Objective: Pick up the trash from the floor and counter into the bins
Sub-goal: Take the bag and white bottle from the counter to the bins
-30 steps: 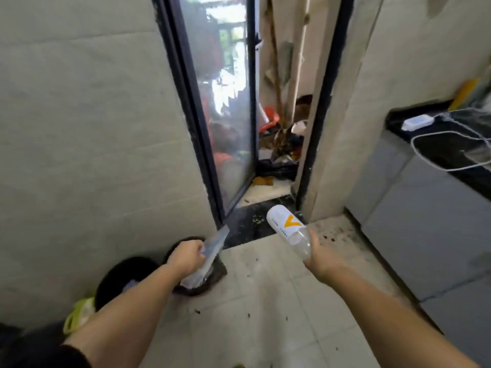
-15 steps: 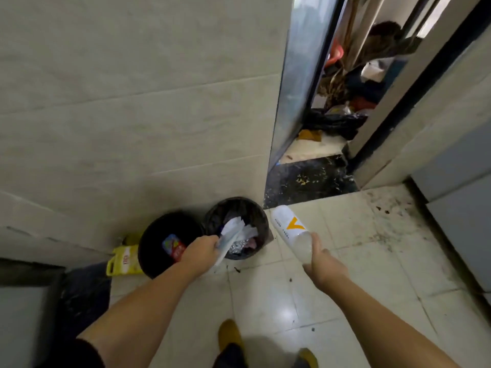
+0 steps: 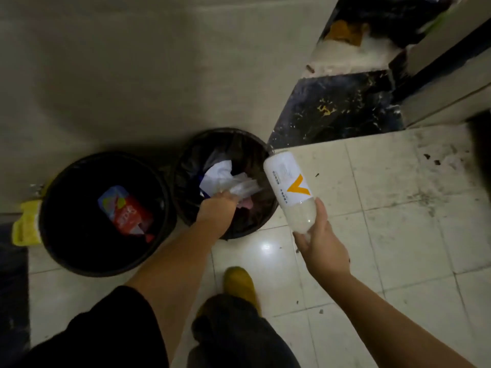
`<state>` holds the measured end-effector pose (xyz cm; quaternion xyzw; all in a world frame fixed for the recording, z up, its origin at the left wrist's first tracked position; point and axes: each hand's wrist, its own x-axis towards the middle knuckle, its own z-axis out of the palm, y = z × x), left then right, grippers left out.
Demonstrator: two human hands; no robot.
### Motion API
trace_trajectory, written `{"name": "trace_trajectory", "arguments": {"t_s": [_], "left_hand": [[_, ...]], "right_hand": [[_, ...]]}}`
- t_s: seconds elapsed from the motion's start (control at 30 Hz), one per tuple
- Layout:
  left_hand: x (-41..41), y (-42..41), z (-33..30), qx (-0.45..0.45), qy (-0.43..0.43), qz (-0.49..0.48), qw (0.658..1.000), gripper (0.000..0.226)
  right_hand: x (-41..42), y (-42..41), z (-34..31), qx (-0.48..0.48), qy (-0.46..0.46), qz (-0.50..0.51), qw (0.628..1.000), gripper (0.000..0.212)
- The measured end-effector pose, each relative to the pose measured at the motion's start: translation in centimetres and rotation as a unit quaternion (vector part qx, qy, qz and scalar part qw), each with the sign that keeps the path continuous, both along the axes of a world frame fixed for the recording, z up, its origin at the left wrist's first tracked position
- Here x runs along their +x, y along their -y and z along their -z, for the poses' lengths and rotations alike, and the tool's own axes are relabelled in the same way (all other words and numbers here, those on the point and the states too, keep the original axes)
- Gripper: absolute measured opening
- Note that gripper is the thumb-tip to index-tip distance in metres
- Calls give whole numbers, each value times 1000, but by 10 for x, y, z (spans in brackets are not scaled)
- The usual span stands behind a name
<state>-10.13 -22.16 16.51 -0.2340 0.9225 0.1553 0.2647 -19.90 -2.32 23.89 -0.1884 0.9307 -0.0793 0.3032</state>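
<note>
- Head view, against half a second back: looking down far more steeply, with the doorway pushed up into the top right corner and both bins filling the middle.
- Left hand (image 3: 216,208) now reaching over the mouth of the right bin (image 3: 186,181), having moved in from its near rim; grasping the crumpled clear wrapper (image 3: 243,187), which is sticking out past the fingertips and lying over white paper (image 3: 218,172) inside.
- Right hand (image 3: 322,245) clenching the neck end of the plastic bottle (image 3: 288,187), as before, just right of that bin's rim.
- Bottle slanting up and away from the grip toward the wall, base farthest from the palm, long axis tilted slightly left; orange V on its white label facing up.
- Left bin (image 3: 63,245) sitting left of the left forearm, holding a red and blue packet (image 3: 125,211); a yellow item (image 3: 25,225) beyond it.
- Pale, stained tiled floor (image 3: 398,208) below both hands; beige wall (image 3: 132,75) beyond the bins; dark speckled threshold (image 3: 337,107) beyond the bottle.
</note>
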Motion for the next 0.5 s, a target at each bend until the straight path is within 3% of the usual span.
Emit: {"name": "trace_trajectory", "arguments": {"t_s": [0.1, 0.2, 0.37, 0.5], "left_hand": [[4, -6, 56, 46, 22, -48, 998, 50], [21, -18, 66, 70, 31, -120, 990, 68], [83, -1, 15, -15, 13, -156, 988, 70], [150, 33, -17, -6, 80, -244, 967, 69]], "right_hand": [[-2, -6, 30, -19, 7, 5, 1000, 82], [-4, -12, 31, 13, 9, -19, 1000, 81], [8, 20, -14, 13, 19, -65, 998, 81], [33, 95, -28, -25, 14, -194, 981, 79]]}}
